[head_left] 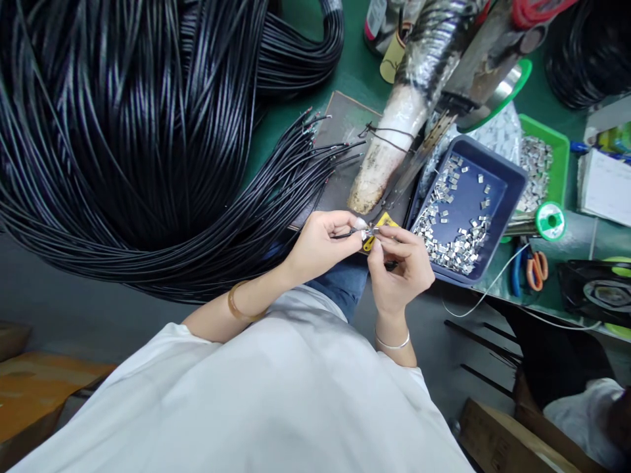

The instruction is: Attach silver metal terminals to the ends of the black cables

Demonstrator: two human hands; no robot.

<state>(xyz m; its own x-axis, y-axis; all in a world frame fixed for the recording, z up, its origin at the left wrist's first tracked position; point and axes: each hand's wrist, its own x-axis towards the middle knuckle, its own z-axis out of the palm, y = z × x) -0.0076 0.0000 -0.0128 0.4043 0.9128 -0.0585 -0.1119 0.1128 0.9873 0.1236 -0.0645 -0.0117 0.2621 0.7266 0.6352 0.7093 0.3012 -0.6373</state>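
Note:
My left hand point(331, 242) pinches a black cable point(345, 234) close to its end, with white wrapping around a fingertip. Meeting it from the other side, my right hand point(400, 266) holds a small metal connector point(375, 230) between thumb and fingers at the cable's tip. Whether the cable sits inside the connector is too small to tell. Just behind my fingers lies a yellow piece point(387, 221) on the dark board. Right of my right hand, a blue tray point(500, 190) holds many loose metal connectors point(461, 253).
A huge bundle of black cables point(133, 131) covers the left side. A plastic-wrapped pole point(394, 125) slants over the board point(345, 112). Further right are a green tray point(559, 151), a solder spool point(551, 221), orange-handled scissors point(536, 270) and a fan point(601, 292). Another person point(582, 401) sits lower right.

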